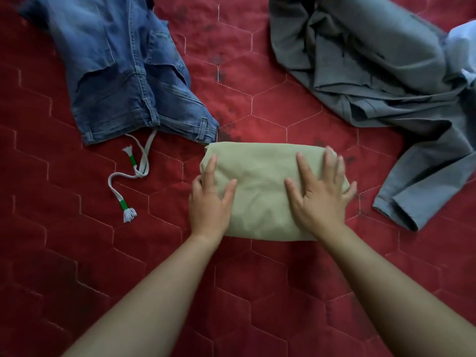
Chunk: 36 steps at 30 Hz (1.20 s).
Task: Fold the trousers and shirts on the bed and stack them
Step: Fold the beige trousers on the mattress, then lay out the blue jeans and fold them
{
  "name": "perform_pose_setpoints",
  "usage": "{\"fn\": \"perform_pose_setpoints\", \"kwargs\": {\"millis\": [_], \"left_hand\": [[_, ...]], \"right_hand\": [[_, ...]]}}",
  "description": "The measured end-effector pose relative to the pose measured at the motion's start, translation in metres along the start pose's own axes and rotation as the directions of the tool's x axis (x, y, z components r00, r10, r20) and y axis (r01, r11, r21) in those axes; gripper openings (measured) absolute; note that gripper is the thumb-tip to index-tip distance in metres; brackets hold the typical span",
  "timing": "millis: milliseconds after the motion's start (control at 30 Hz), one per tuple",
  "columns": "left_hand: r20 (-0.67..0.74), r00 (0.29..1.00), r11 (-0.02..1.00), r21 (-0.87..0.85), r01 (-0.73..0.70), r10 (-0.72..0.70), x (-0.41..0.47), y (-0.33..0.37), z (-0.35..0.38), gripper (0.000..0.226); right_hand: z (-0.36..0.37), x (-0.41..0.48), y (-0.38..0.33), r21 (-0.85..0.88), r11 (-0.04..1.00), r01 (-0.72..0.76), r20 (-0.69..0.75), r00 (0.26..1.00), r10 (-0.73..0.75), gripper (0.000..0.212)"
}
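Closest to the camera, two bare forearms are reaching out over the red quilted bedcover. The left hand is resting flat on the left end of a folded beige garment, fingers straight and grasping nothing. The right hand is pressing down on the right half with its fingers spread, likewise released rather than gripping.

The beige garment is lying in the middle of the bed as a compact rectangle. Whether it is trousers or a shirt, I cannot tell. It looks finished, and the hands seem to be flattening it, so this piece is probably forming the base of the stack.

Just beyond it to the left, a pair of blue jeans is lying unfolded, its waistband corner almost touching the beige bundle. A white drawstring with green-wrapped ends is trailing out onto the bedcover.

Further off to the right, a grey garment is sprawling in a crumpled heap, one sleeve running down toward the near right. A pale blue piece of clothing is peeking in at the far right edge.

So one item appears done, and at least three are waiting to be folded. Nothing is stacked on the beige one yet.
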<state>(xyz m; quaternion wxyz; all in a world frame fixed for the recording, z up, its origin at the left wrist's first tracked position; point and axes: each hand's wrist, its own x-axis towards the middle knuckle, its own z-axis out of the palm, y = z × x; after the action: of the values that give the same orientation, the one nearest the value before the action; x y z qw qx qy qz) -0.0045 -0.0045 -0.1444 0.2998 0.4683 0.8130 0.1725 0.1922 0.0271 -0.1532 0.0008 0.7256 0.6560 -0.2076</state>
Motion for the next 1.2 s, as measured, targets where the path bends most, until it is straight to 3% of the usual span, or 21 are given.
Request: {"fn": "perform_pose_setpoints", "kwargs": {"millis": [133, 300, 467, 667, 867, 1000, 1200], "left_hand": [[0.029, 0.997, 0.997, 0.032, 0.064, -0.065, -0.003, 0.004, 0.003, 0.065], [0.116, 0.993, 0.999, -0.030, 0.026, -0.023, -0.039, 0.009, 0.015, 0.070], [0.194, 0.979, 0.990, -0.135, -0.037, 0.063, -0.041, 0.025, 0.040, 0.073], [0.233, 0.966, 0.976, -0.208, -0.060, 0.109, -0.034, 0.047, 0.065, 0.070], [0.228, 0.937, 0.964, -0.025, -0.266, 0.265, 0.002, 0.029, 0.014, 0.054], [0.200, 0.946, 0.965, 0.008, -0.261, 0.254, 0.053, 0.012, -0.039, 0.046], [0.015, 0.966, 0.940, 0.227, -0.254, 0.257, 0.126, -0.035, -0.121, 0.050]], "right_hand": [[-0.007, -0.005, 0.010, 0.150, 0.989, 0.001, 0.030, 1.000, -0.005, 0.057], [-0.022, -0.010, 0.028, 0.122, 0.992, -0.011, 0.012, 1.000, 0.010, 0.056], [-0.027, -0.024, 0.044, -0.056, 0.998, -0.010, -0.016, 1.000, 0.009, 0.061], [-0.015, -0.020, 0.040, -0.027, 0.999, -0.035, -0.009, 0.999, 0.035, 0.063], [-0.022, -0.012, 0.000, 0.119, 0.982, 0.145, -0.074, 0.988, -0.137, 0.057], [-0.023, 0.012, -0.064, 0.236, 0.935, 0.263, -0.112, 0.964, -0.243, 0.052], [-0.003, 0.064, -0.163, 0.296, 0.890, 0.348, -0.051, 0.936, -0.349, 0.057]]}}
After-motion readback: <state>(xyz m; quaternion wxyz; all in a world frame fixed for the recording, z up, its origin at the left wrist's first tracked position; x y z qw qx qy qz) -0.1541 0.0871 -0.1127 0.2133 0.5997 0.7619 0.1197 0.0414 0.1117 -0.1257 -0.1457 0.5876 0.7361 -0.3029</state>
